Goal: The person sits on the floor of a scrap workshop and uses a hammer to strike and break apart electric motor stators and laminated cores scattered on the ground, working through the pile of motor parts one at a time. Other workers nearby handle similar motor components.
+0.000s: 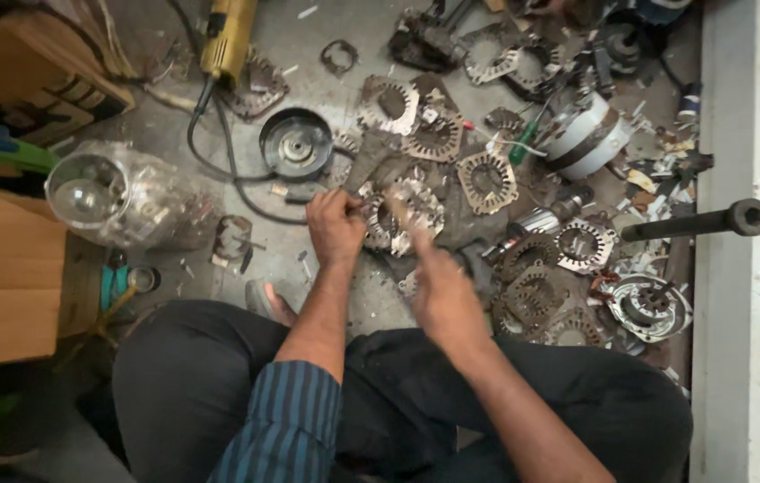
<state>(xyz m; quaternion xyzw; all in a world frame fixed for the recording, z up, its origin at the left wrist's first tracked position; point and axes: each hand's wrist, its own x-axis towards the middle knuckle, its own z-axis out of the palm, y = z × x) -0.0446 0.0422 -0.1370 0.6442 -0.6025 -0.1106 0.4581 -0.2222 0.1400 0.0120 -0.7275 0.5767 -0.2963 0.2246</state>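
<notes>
Hands: both are working over one toothed metal stator ring (395, 215) lying on the grey floor (326, 45) just ahead of the person's crossed legs.
Left hand (335, 225): it is closing in a fist on the ring's left rim, fingers curling over the edge, and is pinning the ring down.
Right hand (438, 282): it is blurring with motion at the ring's right side; the fingers are reaching up onto the ring, but whether they are gripping it or a small tool I cannot tell.
Stator ring: it is sitting partly on a crumpled grey rag (469, 228), roughly at the middle of the view.
Near pile: more stator rings, such as one (487, 179) just up and right of the hands, are lying scattered and overlapping toward the right.
Round parts: a dark motor housing (296, 143) is resting up and left of the left hand, and a white and dark drum-shaped motor (587, 139) is lying further right.
Left side: a clear plastic jar (116, 197) is lying on its side beside brown cardboard boxes (4, 259).
Top: a yellow power tool (228, 36) is trailing a black cable.
Right edge: a dark socket wrench (697, 222) is sticking out over a white ledge (738, 107).
</notes>
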